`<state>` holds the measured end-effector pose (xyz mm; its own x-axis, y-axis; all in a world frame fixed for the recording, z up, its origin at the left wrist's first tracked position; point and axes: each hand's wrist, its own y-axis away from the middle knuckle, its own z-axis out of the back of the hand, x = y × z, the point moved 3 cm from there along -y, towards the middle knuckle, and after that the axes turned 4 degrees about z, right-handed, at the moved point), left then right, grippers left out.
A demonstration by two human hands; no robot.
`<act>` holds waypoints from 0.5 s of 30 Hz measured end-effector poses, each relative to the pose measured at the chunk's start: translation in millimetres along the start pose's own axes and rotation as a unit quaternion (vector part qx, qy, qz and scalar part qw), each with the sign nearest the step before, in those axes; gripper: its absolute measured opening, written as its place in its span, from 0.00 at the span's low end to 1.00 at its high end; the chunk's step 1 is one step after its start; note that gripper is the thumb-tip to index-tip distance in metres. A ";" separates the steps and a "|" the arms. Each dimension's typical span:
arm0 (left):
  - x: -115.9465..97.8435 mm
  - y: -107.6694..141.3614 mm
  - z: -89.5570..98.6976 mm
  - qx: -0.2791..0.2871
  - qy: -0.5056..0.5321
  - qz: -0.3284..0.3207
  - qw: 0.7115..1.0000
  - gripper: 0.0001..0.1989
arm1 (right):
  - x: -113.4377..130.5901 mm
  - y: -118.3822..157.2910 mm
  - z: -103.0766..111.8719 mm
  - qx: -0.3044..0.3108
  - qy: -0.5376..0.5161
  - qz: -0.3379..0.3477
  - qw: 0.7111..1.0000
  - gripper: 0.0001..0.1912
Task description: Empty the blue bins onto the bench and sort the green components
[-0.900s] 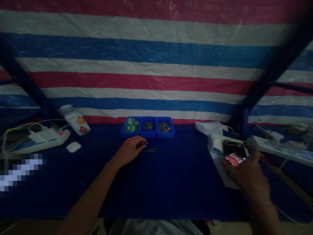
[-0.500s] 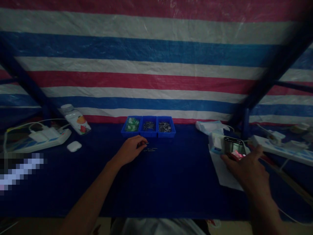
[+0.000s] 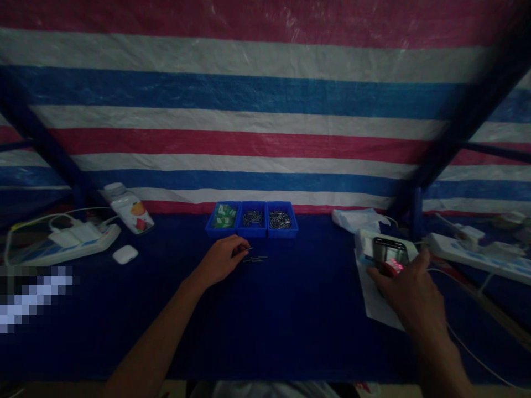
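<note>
My left hand (image 3: 226, 257) is closed in a pinch on a thin metal pin (image 3: 249, 248), just in front of the blue bins. Several similar pins (image 3: 256, 259) lie on the blue table right of its fingertips. The left bin (image 3: 208, 226) holds green-and-white packets; the middle bin (image 3: 253, 234) and right bin (image 3: 282, 234) hold small metal pieces. At the right, my right hand (image 3: 409, 282) is wrapped round a dark phone (image 3: 390, 251) with a reddish glow near its lower end, above a white paper sheet (image 3: 379, 309).
At the left stand a white bottle (image 3: 130, 207), a white case (image 3: 125, 254) and a power strip (image 3: 62, 249) with plugs. Crumpled plastic (image 3: 359, 219), a box (image 3: 365, 243) and another power strip (image 3: 477, 254) are at the right. A striped sheet (image 3: 265, 143) hangs behind.
The phone and my right hand have shifted slightly left. My left hand still pinches a pin near the same spot. The whole view has tilted slightly upward.
</note>
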<state>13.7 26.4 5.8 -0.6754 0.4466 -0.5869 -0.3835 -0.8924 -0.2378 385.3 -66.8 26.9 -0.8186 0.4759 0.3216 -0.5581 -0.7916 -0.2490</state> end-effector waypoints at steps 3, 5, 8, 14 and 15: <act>0.1 -0.1 0.7 -0.004 -0.005 -0.003 1.000 0.05 | -1.6 2.2 -5.1 -0.002 0.011 -0.001 1.000 0.57; -0.4 -0.2 0.7 -0.001 -0.005 -0.003 1.000 0.05 | -3.6 4.5 -5.8 0.016 0.022 -0.019 0.999 0.58; -1.4 -0.2 0.7 0.002 -0.005 -0.002 1.000 0.05 | -6.7 11.9 -2.3 0.000 0.036 -0.024 0.999 0.55; -0.1 -0.4 0.4 0.003 -0.007 -0.005 1.000 0.05 | -22.1 17.4 -3.8 -0.058 0.026 0.019 0.998 0.38; 0.3 -0.6 0.3 0.002 -0.006 -0.006 1.000 0.05 | -23.0 13.2 -5.3 -0.062 0.021 0.022 0.998 0.37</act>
<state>13.6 27.0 6.0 -0.6787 0.4572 -0.5748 -0.3932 -0.8872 -0.2414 396.1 -86.2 11.4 -0.8462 0.4593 0.2703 -0.5318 -0.7601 -0.3734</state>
